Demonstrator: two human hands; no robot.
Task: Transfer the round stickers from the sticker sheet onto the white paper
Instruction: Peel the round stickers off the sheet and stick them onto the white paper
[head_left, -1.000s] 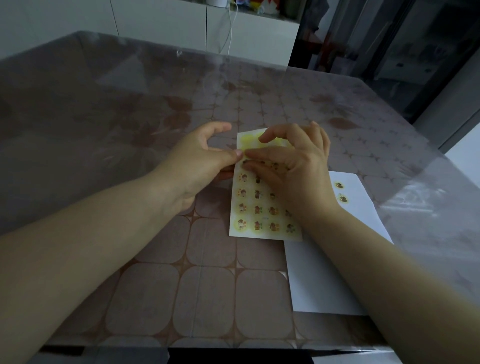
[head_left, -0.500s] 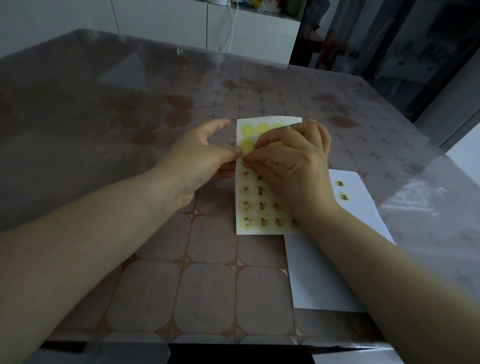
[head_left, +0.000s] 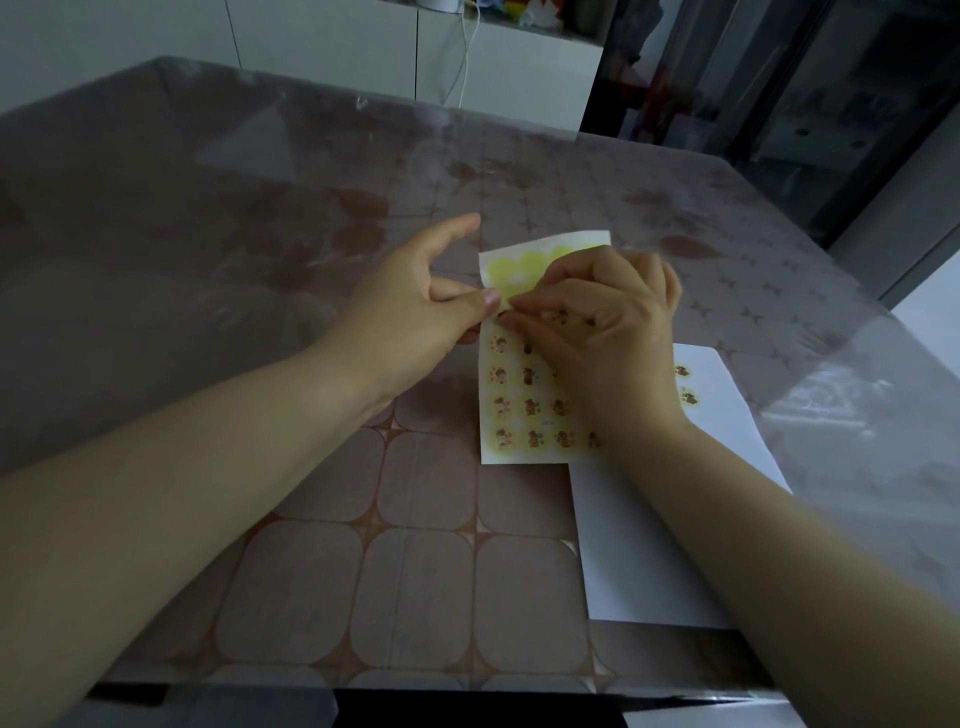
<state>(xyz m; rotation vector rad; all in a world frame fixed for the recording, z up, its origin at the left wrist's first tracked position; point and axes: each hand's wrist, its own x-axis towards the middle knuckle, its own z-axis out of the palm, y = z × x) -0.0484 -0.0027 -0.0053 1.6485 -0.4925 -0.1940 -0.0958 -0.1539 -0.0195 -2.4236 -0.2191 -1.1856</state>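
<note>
Sheet (head_left: 514, 405) on the counter (head_left: 363, 571), just beside the paper (head_left: 639, 545), left hand (head_left: 410, 306) fingers pinching its left edge, right hand (head_left: 608, 332) fingers pinching a sticker (head_left: 504, 314) on it, two stuck stickers (head_left: 685, 385) on the paper

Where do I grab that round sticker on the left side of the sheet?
Pinch the round sticker by its thin rim, probably from the left, where the edge of the sticker sheet is close. It lies flat, so lift the rim with a fingernail first.
</note>
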